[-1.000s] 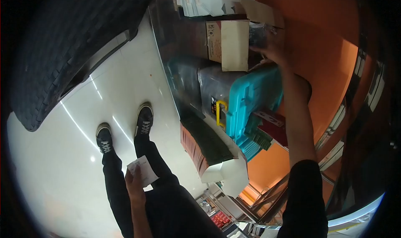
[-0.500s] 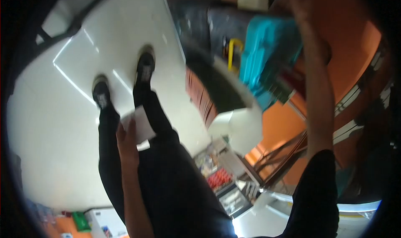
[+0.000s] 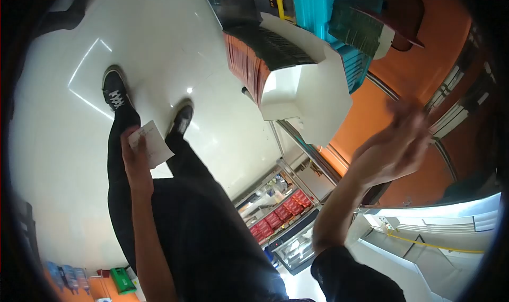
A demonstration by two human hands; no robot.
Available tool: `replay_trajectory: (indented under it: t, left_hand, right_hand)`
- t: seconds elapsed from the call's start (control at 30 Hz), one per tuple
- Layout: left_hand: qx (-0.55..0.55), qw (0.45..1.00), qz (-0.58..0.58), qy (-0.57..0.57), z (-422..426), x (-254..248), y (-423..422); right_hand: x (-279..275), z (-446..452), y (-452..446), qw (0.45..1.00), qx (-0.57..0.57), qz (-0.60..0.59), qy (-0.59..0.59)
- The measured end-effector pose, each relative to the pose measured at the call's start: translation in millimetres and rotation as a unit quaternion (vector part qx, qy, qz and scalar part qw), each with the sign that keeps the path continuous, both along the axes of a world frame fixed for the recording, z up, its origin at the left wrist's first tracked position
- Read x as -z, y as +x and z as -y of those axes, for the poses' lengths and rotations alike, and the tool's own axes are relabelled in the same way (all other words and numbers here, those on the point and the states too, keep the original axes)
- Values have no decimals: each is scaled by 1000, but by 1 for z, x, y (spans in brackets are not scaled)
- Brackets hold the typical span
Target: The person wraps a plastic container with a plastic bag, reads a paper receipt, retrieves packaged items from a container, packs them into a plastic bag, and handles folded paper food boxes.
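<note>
My left hand holds a small white paper slip with faint print, fingers closed on its near edge, above my legs. My right hand is in the air over the orange surface, apart from the things around it. Its fingers are smeared by motion, so whether they hold anything is unclear. Nearest to it stands an open white carton with a long row of dark green and reddish-brown packets. A stack of dark green packets rests by the teal crate.
A yellow handle shows beside the crate. Red packs sit on a shelf lower down, near a dark-framed appliance. A green box is at lower left. Pale glossy floor surrounds my shoes.
My right hand has drawn back from beside the teal crate toward me. My left hand still holds the slip. The view has shifted and my feet have changed position.
</note>
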State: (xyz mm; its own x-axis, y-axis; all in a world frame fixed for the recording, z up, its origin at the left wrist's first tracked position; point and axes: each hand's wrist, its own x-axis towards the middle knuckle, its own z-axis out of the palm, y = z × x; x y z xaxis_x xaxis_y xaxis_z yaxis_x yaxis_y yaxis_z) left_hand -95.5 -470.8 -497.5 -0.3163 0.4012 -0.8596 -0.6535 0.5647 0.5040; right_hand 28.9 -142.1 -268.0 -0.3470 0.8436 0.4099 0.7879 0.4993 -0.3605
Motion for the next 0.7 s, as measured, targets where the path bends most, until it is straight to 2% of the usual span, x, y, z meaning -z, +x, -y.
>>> replay_trajectory:
  t: [0.03,0.1,0.13,0.17,0.2,0.27,0.3,0.33,0.37,0.43,0.47,0.53,0.6,0.67,0.7]
  left_hand:
    - [41,998,-3,-46,5,0,11]
    - [48,999,-8,-24,14,-5,26]
    - [58,998,-7,-5,20,-8,33]
    - [92,994,-32,-46,17,-13,39]
    - [99,993,-47,-45,19,-15,47]
    - [121,983,-134,11,23,-20,70]
    - [122,983,-136,19,20,-21,79]
    - [126,981,-143,24,13,-28,90]
    - [97,986,-132,41,3,-38,103]
    - [68,989,-117,66,-7,-47,132]
    - [61,987,-117,91,-9,-49,149]
    - [110,982,-115,96,-17,-45,175]
    - [162,979,-103,68,-38,-49,210]
    - [239,958,-120,104,-56,-40,240]
    - [265,945,-134,140,-68,-39,252]
  right_hand:
    - [0,24,39,998,68,-1,-3]
    - [17,64,124,969,188,-157,-34]
    - [35,82,158,937,281,-202,-54]
    - [57,93,208,897,333,-262,-125]
    - [83,101,242,855,403,-293,-146]
    - [145,109,334,787,433,-370,-237]
    - [154,101,325,726,506,-381,-267]
    - [176,97,358,704,446,-434,-343]
    - [193,84,370,654,516,-444,-330]
    - [207,66,383,640,487,-491,-334]
    - [221,56,401,604,506,-536,-302]
    - [243,43,425,588,533,-494,-354]
    - [232,47,422,578,542,-497,-355]
    - [214,42,412,572,547,-495,-358]
    - [205,42,411,596,565,-470,-324]
